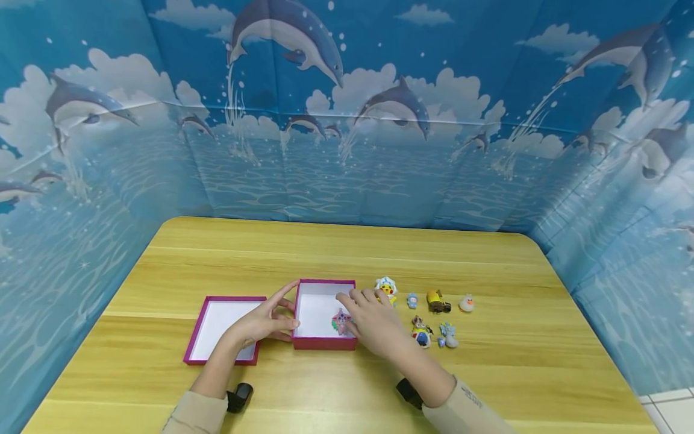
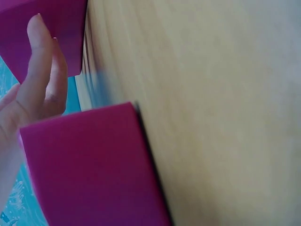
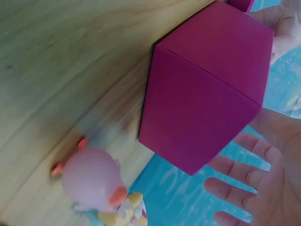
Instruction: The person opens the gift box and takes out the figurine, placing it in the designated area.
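A magenta box with a white inside stands open-topped on the table. A small pink figurine with green at its side is in the box's front right part. My left hand is at the box's left wall, fingers spread and fairly straight; in the left wrist view the thumb lies along the box wall. My right hand hovers over the right wall, its fingertips above the inside near the figurine. In the right wrist view the fingers are spread apart, holding nothing visible.
A shallow magenta lid lies left of the box, partly behind my left hand. Right of the box stand a yellow figurine in a white hood, a small blue figurine, a yellow-brown figurine, a duck, a crowned figurine and a grey-blue figurine.
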Motion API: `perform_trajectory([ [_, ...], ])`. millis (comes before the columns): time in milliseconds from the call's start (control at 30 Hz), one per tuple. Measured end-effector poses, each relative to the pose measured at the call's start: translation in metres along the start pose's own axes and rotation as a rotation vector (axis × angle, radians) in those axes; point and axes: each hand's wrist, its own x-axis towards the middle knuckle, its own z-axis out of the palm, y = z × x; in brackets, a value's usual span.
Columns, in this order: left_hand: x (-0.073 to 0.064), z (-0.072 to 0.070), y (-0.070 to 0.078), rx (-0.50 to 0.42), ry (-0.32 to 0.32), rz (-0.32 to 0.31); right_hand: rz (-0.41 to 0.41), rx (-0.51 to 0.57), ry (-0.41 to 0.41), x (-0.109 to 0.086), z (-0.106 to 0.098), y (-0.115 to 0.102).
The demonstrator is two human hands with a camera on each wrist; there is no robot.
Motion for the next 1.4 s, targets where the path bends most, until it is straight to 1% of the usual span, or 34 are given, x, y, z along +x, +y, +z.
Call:
perform_trajectory([
  [233, 0.000, 0.000, 0.001, 0.007, 0.001, 0.004, -0.019, 0.004, -0.041, 0.011, 0.007, -0.002],
  [433, -0.001, 0.001, 0.001, 0.015, -0.007, 0.012, -0.019, -0.032, -0.129, 0.020, 0.007, -0.006],
  [567, 0.000, 0.001, 0.001, 0.012, -0.012, 0.007, -0.012, -0.034, -0.188, 0.025, 0.006, -0.008],
  [733, -0.001, 0.000, 0.001, 0.010, -0.019, 0.006, -0.007, -0.010, -0.224, 0.030, 0.006, -0.009],
  [1100, 0.000, 0.000, 0.000, 0.008, -0.024, 0.007, 0.018, -0.015, -0.329, 0.037, 0.009, -0.010],
  [1400, 0.000, -0.001, -0.001, 0.007, -0.025, 0.011, 0.034, -0.058, -0.365, 0.040, 0.016, -0.013],
])
